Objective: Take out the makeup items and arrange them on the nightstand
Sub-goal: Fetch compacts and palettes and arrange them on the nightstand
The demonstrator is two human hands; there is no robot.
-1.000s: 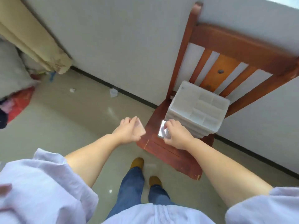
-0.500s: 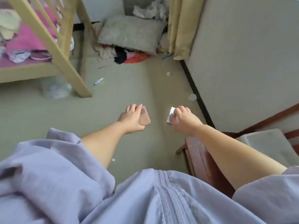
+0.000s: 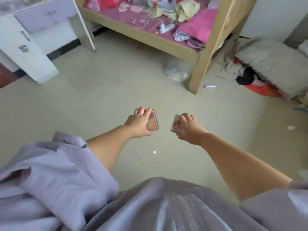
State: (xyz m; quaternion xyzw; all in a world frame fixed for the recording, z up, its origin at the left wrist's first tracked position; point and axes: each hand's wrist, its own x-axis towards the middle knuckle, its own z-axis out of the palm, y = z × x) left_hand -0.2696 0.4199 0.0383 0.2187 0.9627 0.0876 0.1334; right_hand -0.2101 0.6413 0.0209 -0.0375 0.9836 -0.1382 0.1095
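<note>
Makeup items: I see two, one in each of my hands, both carried above the bare floor [image 3: 103, 100] and well apart from any furniture.
Left hand [image 3: 139, 121]: mine, stretched forward, fingers curled over the far edge of a flat pink-brown compact [image 3: 152, 122] and thumb under its near side, so it is closed around the case.
Pink-brown compact: tilted, its broad face turned toward 3 o'clock, a paler band across its upper part.
Right hand [image 3: 187, 128]: mine, reaching out level with the left, fingers and thumb pinching a small silvery square case [image 3: 175, 122].
Silvery square case: held on edge, its shiny face turned toward 9 o'clock, facing the compact; a clear gap lies between the two items.
Gap between hands: the two hands sit side by side, apart, not touching.
White cabinet [image 3: 25, 45]: at 10 o'clock from my hands, far off, with a lilac drawer front [image 3: 41, 17] and metal handles; I take it as the nightstand but cannot be sure.
Bed frame [image 3: 202, 64]: pale wood, at 1 o'clock, with a pink blanket and loose clothes heaped on the mattress.
Plastic bag [image 3: 175, 72]: crumpled on the floor beside the bed leg, at 12 to 1 o'clock.
Grey cushion [image 3: 273, 64]: at 2 o'clock against the wall, over a pile of red and black fabric.
Small white tube [image 3: 210, 86]: lying on the floor just right of the bed leg.
Clothing: lilac sleeves and shirt front fill the 6 o'clock edge.
</note>
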